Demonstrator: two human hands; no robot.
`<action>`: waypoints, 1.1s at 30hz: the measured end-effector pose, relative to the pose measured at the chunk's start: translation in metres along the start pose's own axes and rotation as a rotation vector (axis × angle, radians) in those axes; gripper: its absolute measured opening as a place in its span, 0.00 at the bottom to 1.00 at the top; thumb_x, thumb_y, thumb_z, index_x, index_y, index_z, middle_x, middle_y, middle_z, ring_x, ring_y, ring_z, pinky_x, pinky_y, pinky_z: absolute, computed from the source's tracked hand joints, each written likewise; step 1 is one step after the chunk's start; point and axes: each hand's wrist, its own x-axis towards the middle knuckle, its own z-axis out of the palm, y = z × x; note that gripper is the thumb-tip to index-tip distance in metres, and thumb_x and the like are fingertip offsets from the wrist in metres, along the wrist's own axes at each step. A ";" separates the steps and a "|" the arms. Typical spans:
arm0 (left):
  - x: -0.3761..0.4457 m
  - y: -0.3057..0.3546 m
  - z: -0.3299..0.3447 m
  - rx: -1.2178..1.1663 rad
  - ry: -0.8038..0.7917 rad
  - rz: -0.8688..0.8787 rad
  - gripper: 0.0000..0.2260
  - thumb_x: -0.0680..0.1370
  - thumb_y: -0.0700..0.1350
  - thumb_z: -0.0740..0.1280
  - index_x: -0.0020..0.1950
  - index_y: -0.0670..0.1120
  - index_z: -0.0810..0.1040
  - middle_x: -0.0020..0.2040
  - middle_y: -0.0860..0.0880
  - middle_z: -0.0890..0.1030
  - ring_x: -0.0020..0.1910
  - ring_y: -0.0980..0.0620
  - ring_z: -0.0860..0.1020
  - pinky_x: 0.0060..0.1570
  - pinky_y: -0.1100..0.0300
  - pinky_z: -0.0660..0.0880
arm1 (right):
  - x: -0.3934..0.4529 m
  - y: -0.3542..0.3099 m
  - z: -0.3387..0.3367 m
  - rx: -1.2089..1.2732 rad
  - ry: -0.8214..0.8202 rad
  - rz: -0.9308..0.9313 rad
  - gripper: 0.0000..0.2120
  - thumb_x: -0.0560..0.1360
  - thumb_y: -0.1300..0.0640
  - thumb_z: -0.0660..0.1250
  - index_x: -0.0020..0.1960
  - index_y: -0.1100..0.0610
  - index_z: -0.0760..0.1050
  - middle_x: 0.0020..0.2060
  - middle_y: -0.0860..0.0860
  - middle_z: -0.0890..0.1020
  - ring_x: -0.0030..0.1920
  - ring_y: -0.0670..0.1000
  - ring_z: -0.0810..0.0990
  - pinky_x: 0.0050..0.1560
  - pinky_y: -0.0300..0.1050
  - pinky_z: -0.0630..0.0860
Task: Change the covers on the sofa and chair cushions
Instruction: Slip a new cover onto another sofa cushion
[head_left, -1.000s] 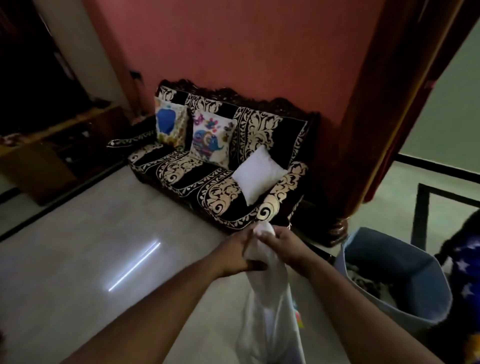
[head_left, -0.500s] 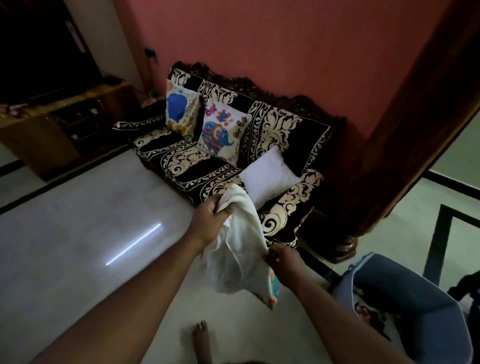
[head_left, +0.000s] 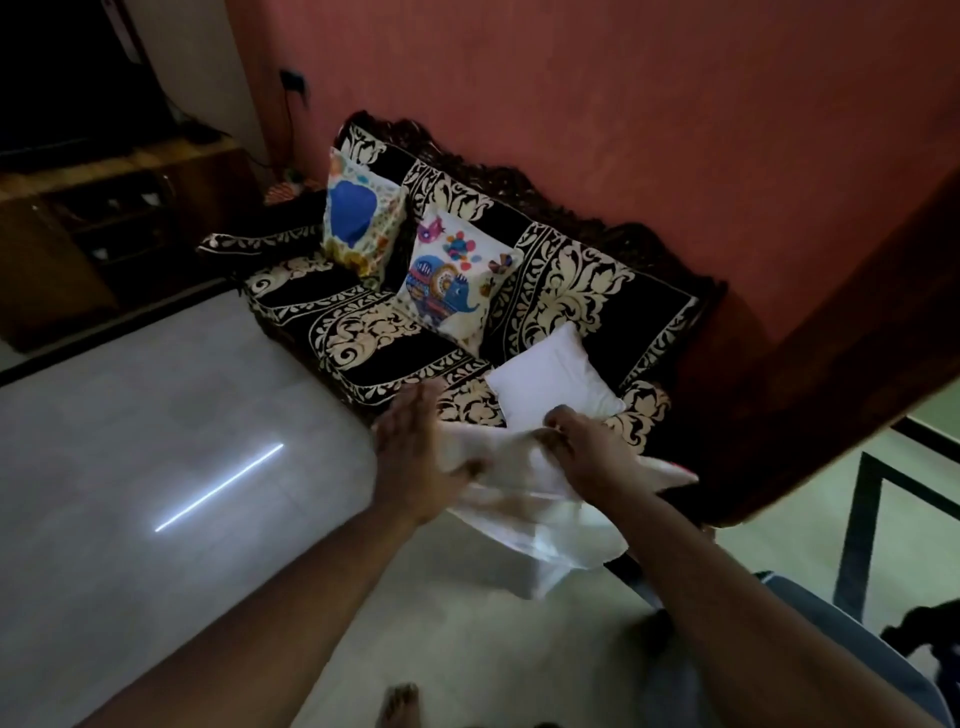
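A pale cushion cover (head_left: 535, 519) hangs spread between my two hands, just in front of the sofa's right end. My right hand (head_left: 582, 447) is clenched on its upper edge. My left hand (head_left: 410, 457) has its fingers stretched straight, with the thumb hooked over the cover's left edge. A bare white cushion (head_left: 550, 379) leans on the black-and-cream patterned sofa (head_left: 374, 338), right behind my hands. Two printed cushions stand further left on the sofa: one with a blue shape (head_left: 358, 213) and one with an elephant (head_left: 452, 280).
A blue-grey basket (head_left: 810, 613) sits on the floor at the lower right, partly hidden by my right arm. A dark wooden cabinet (head_left: 93, 234) stands at the left wall. A heavy dark curtain (head_left: 810, 395) hangs right of the sofa. My bare foot (head_left: 400, 701) is on the pale floor.
I have come closer to the sofa. The cover, bunched and hanging from both hands before, is now pulled out wide, and my left hand's fingers have straightened.
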 end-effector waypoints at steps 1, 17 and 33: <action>0.007 0.008 0.003 0.011 -0.145 0.156 0.49 0.67 0.68 0.73 0.80 0.49 0.54 0.77 0.45 0.64 0.78 0.47 0.59 0.75 0.44 0.57 | 0.012 -0.010 0.001 -0.060 -0.060 -0.068 0.10 0.80 0.44 0.64 0.56 0.49 0.75 0.48 0.50 0.84 0.47 0.56 0.82 0.40 0.48 0.75; 0.153 0.018 0.065 -1.012 -0.333 -0.766 0.07 0.82 0.43 0.65 0.53 0.51 0.83 0.51 0.45 0.86 0.51 0.47 0.82 0.56 0.50 0.77 | 0.073 0.060 0.118 0.470 0.130 0.918 0.61 0.57 0.15 0.58 0.77 0.56 0.62 0.70 0.64 0.71 0.70 0.60 0.71 0.67 0.59 0.71; 0.204 -0.104 0.062 -0.397 -0.006 -0.847 0.06 0.78 0.50 0.63 0.49 0.48 0.73 0.42 0.45 0.80 0.46 0.38 0.81 0.42 0.48 0.77 | 0.273 0.056 0.153 0.886 -0.134 0.675 0.11 0.84 0.56 0.61 0.64 0.57 0.72 0.56 0.57 0.79 0.54 0.55 0.78 0.48 0.43 0.75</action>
